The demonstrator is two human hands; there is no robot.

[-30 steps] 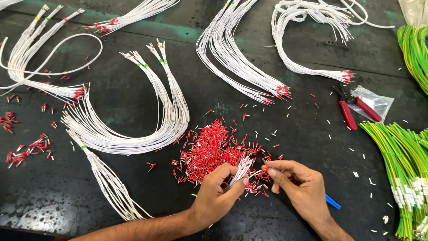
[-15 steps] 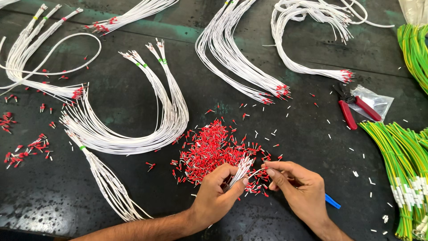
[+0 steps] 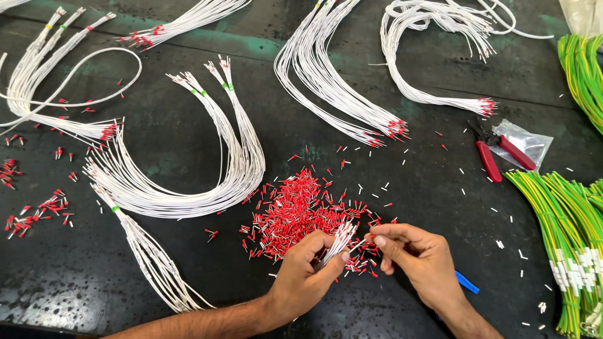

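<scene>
My left hand [image 3: 308, 276] grips a small bunch of white wires [image 3: 339, 240] with their stripped ends pointing up and right. My right hand [image 3: 418, 254] is just to the right, thumb and forefinger pinched at the tips of those wires, apparently on a small ferrule too tiny to make out. Directly beyond both hands lies a heap of red ferrules [image 3: 295, 210] on the dark table [image 3: 389, 182].
Bundles of white wires [image 3: 188, 188] curve across the left and back, some tipped red. Green-yellow wires [image 3: 565, 232] lie at the right edge. Red-handled pliers [image 3: 493, 154] rest on a clear plastic bag [image 3: 527, 141]. A blue object [image 3: 466, 282] peeks from behind my right wrist. More red ferrules [image 3: 31, 210] lie scattered at left.
Both hands stay in place; my right fingers have shifted slightly at the wire tips. Nothing else moved.
</scene>
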